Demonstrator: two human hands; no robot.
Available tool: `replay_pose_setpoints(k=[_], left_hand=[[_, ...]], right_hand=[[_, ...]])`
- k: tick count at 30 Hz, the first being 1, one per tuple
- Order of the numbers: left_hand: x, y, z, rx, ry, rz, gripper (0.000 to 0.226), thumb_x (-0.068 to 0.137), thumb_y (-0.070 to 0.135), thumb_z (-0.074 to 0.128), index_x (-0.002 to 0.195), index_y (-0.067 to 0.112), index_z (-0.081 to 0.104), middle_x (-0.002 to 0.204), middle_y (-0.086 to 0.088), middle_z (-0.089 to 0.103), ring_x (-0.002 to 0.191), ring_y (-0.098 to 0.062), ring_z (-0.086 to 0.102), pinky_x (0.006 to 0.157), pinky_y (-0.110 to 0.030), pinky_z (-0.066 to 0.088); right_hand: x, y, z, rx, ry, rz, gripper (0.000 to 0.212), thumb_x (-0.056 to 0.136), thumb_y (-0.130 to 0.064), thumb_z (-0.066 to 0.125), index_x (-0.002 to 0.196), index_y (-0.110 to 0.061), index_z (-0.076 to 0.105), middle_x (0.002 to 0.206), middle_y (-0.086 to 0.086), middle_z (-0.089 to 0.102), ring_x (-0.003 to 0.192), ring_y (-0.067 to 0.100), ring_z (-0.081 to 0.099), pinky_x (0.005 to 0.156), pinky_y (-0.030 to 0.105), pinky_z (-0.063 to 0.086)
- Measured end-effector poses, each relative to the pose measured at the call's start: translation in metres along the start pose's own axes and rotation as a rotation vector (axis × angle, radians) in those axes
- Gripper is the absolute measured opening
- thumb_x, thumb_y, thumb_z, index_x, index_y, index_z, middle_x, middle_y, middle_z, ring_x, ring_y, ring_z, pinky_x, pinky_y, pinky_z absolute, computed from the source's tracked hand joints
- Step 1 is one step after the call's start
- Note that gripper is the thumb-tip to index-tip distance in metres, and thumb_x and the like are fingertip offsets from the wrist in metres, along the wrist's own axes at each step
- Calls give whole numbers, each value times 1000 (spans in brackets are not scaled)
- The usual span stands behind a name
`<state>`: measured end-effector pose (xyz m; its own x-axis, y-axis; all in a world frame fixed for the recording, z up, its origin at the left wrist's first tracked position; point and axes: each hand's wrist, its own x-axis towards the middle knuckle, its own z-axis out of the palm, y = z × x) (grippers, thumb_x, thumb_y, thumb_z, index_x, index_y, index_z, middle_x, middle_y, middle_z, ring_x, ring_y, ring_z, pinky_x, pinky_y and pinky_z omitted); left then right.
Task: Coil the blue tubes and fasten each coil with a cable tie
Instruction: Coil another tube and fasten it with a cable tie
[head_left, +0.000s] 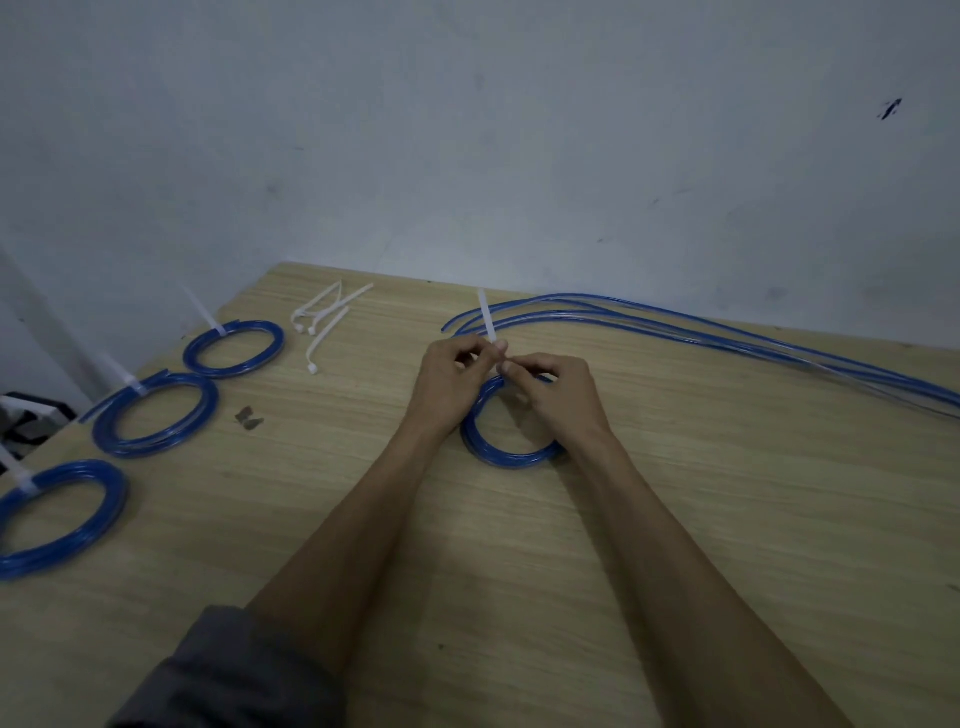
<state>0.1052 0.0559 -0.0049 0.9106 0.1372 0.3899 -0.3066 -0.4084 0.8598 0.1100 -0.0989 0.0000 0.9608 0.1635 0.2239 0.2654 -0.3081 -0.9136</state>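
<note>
Blue translucent plastic tubes (727, 332) lie uncoiled in a long bundle along the far right side of the light wooden table (675, 519), running from near the middle of its far edge to the right border of the view. No containers are visible. Three finished blue tube coils (156, 415) lie in a row on the table's left side, each bound at its far side by a white cable tie with the tail sticking up. A fourth blue coil (498, 447) lies flat at the table's centre, directly beneath both hands. Four loose white plastic cable ties (327, 317) lie near the far edge, between the finished coils and the hands. The left hand (452, 384) and right hand (561, 395) meet over the far rim of the fourth coil, fingers pinched on a white cable tie (488, 322) whose tail points up and away. Both grips are clenched on this tie.
</note>
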Motion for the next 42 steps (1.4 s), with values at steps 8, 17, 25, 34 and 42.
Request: replay_pose_setpoints(k=[8, 17, 25, 34, 42], left_hand=[[1, 4, -6, -149, -4, -91, 17, 90, 39, 72, 90, 25, 80, 83, -4, 70, 80, -26, 58, 76, -41, 49], [2, 9, -9, -166, 52, -149, 16, 89, 29, 74, 92, 14, 80, 92, -8, 67, 84, -18, 59, 74, -23, 47], [-4, 20, -28, -268, 166, -215, 19, 96, 20, 65, 85, 6, 74, 77, -4, 72, 76, -7, 67, 74, -22, 54], [-26, 1, -125, -154, 332, -289, 20, 98, 29, 62, 84, 20, 74, 82, -10, 70, 83, -24, 67, 83, -41, 57], [-34, -26, -210, 66, 375, -353, 13, 95, 17, 67, 88, 6, 71, 81, -20, 70, 73, -27, 66, 82, -53, 58]], right_hand=[[1, -14, -2, -45, -85, 109, 16, 91, -30, 67, 97, -25, 80, 93, -12, 76, 90, -3, 65, 75, 15, 44], [-1, -24, 4, -44, -75, 167, 14, 94, -26, 65, 98, -20, 77, 87, -6, 72, 73, 6, 64, 60, 21, 49], [-12, -37, 38, 206, -23, 133, 26, 105, -18, 51, 128, -15, 63, 99, 5, 71, 69, 16, 71, 60, 23, 57], [-21, -60, 118, 72, 58, 70, 22, 93, -22, 50, 104, -24, 69, 100, 0, 71, 94, 20, 68, 90, 50, 55], [-34, -89, 173, 15, -143, 39, 27, 96, -8, 60, 119, -11, 73, 106, 1, 75, 93, 11, 70, 94, 32, 57]])
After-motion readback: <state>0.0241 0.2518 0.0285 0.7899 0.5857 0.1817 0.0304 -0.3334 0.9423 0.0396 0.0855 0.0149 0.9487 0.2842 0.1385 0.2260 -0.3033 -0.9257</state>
